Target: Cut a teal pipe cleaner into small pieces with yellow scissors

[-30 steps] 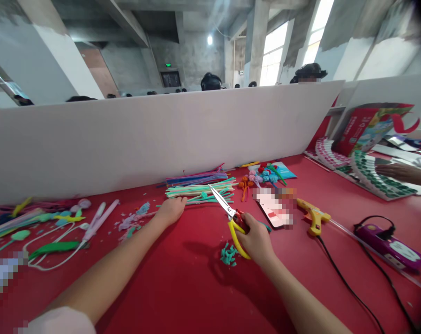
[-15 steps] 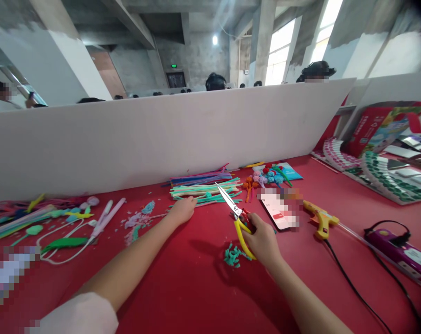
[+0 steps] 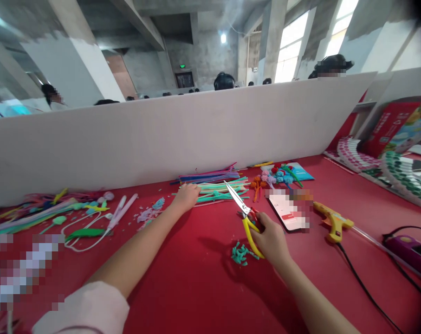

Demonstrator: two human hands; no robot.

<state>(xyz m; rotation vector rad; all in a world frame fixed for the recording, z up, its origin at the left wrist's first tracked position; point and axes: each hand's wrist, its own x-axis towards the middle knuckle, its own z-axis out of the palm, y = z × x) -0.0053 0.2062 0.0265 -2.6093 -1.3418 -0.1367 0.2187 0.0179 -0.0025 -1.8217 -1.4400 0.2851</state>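
Note:
My left hand (image 3: 186, 196) reaches over the left end of a bundle of pale green and teal pipe cleaners (image 3: 224, 188). Its fingers are bent and close together on the stems, with the fingertips partly hidden. In my right hand (image 3: 272, 236) is a pair of scissors (image 3: 238, 201) with yellow and red handles. The blades look closed, and their tip points toward the bundle's middle. Short teal cuttings (image 3: 241, 253) lie in a small heap below the scissors.
Right of the scissors lie a phone (image 3: 287, 211), a yellow glue gun (image 3: 335, 223) with a cord, and a purple power strip (image 3: 410, 250). Fuzzy flowers (image 3: 283, 174) sit behind. A white partition (image 3: 182, 139) bounds the back; pink-white curling tongs (image 3: 121, 213) lie left.
My left hand has moved forward from the bundle's near edge onto the paler stems. My right hand keeps the scissors in much the same place. The view has turned slightly left.

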